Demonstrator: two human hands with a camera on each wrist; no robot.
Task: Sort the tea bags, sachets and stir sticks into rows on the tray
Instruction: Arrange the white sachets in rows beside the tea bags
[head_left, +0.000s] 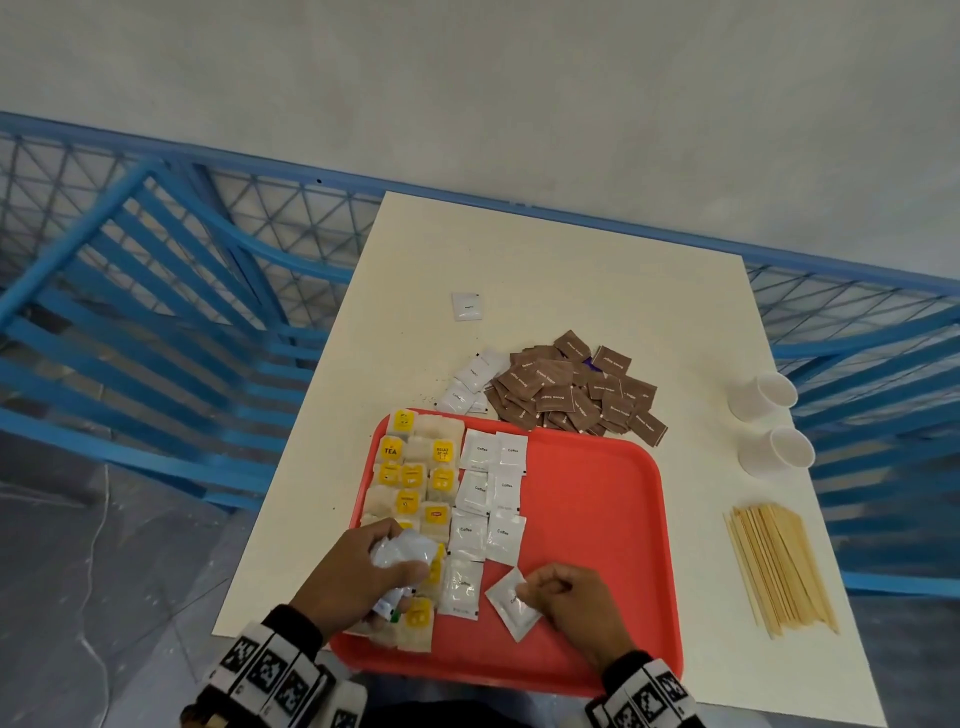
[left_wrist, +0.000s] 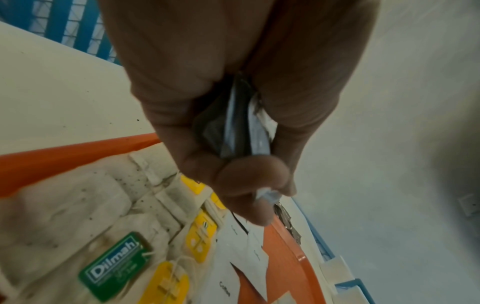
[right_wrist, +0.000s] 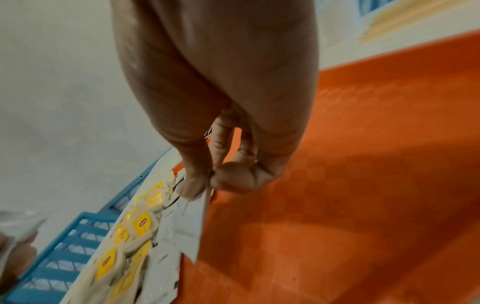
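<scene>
My right hand (head_left: 574, 605) pinches one white coffee sachet (head_left: 511, 603) by its edge just above the near part of the red tray (head_left: 597, 499), while my left hand (head_left: 358, 577) is curled round a bunch of white sachets (head_left: 402, 558) over the tea bags (head_left: 415, 483). Risk, in my judgement: that loose bunch may slip and scatter the rows beneath, or the pinched sachet may land askew beside the coffee row (head_left: 491, 499). The tray holds tea bags at left and coffee sachets beside them; brown sugar sachets (head_left: 571, 389) and stir sticks (head_left: 779, 566) lie on the table (head_left: 571, 270).
</scene>
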